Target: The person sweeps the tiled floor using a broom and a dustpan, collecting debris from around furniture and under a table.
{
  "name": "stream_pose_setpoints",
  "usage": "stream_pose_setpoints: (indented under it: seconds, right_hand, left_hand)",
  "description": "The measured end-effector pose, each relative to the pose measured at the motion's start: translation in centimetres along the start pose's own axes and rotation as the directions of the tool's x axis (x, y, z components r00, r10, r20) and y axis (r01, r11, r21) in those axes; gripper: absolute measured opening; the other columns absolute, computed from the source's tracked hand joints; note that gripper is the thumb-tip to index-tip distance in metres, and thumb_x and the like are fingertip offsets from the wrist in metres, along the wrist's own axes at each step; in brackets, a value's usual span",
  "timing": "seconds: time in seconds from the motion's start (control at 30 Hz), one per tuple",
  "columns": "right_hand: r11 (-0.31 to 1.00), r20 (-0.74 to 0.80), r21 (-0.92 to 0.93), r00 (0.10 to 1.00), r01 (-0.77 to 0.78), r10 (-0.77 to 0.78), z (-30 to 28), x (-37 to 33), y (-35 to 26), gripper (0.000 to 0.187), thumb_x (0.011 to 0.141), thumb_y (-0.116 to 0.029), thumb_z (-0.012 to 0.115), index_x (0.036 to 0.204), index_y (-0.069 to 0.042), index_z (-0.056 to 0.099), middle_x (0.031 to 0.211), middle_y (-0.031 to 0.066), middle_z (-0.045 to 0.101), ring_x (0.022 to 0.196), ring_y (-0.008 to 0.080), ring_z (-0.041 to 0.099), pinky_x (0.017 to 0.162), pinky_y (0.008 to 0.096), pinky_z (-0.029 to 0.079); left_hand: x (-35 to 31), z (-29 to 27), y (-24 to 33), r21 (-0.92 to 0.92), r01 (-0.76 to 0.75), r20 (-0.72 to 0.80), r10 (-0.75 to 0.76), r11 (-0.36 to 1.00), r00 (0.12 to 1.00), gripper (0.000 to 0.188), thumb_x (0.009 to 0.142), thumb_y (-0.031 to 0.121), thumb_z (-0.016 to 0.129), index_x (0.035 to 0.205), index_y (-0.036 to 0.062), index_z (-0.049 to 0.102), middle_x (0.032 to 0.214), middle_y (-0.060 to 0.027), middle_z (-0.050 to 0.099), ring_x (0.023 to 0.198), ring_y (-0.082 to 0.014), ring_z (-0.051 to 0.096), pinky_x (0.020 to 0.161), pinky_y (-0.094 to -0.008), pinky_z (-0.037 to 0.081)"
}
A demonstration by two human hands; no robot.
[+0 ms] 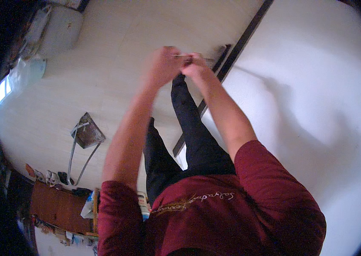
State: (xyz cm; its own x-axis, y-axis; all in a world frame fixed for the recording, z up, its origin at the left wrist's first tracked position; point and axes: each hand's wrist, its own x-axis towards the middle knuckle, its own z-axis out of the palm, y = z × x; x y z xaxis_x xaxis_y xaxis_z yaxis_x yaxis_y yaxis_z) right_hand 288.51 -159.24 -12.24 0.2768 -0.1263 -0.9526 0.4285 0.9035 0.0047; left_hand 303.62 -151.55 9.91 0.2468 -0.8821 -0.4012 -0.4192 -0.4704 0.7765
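- Thin, pale, strand-like item (pixel 182 55): held up between the hands, at the far middle, above the pale floor (pixel 112 64).
- Left hand (pixel 167 59) and right hand (pixel 195 67) look closed on it, close together.
- Already in hand; blur hides its finished or unfinished state, so what remains cannot be told.

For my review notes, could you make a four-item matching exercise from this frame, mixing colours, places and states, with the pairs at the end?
Column one
1. T-shirt
2. Trousers
3. Left hand and right hand
4. Pan with a long looped handle

Column two
A. On the floor, off to the person's left
B. Black
C. Close together, a thin item between them, too blurred to identify
D. Dark red

Right pairs: 1-D, 2-B, 3-C, 4-A
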Motion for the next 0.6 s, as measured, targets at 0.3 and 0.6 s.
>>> stream_pose_setpoints:
  seconds: [0.3,0.6]
  right_hand:
    - [0.955,0.027,-0.213,0.975,-0.208,0.218,19.7,-12.8,19.9,0.01,0.075,-0.013,0.038,0.077,-0.003,0.038,0.067,0.0114,0.046,0.049,0.0233,0.054,0.039,0.0381,0.047]
    - [0.928,0.069,-0.211,0.942,-0.308,0.328,22.6,-22.1,16.1,0.016,0.074,-0.015,0.044,0.069,0.0,0.039,0.061,0.01,0.047,0.048,0.0232,0.056,0.038,0.0346,0.048]
  left_hand:
    - [-10.2,-18.6,2.8,0.088,0.483,0.011,-0.486,0.871,0.874,0.033,0.073,0.008,0.053,0.105,-0.0012,0.054,0.066,0.0041,0.046,0.055,-0.0041,0.037,0.047,-0.018,0.03]
    - [-10.5,-21.9,11.5,0.159,0.69,-0.011,-0.698,0.706,0.716,0.036,0.063,-0.001,0.05,0.098,-0.0022,0.058,0.09,-0.008,0.06,0.082,-0.0101,0.051,0.086,-0.0283,0.037]
